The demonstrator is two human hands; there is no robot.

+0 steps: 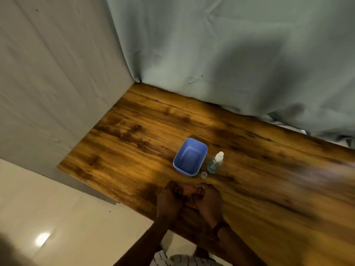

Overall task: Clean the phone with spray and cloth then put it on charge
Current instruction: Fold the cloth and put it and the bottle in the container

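My left hand (170, 198) and my right hand (209, 200) are close together over the near edge of the wooden table (134, 131). Their fingers curl round a small brownish object (189, 190) held between them. It is too dark and blurred to tell whether it is the phone or a cloth. A clear spray bottle (215, 164) with blue-green liquid and a white nozzle stands upright just beyond my right hand. Its small clear cap (204, 175) sits on the table beside it. No charger is in view.
An empty blue plastic tub (190, 157) stands left of the bottle. Grey-green cloth (211, 54) hangs behind the table and pale cloth (48, 83) on the left. A glossy cream floor (57, 217) lies past the table's left edge.
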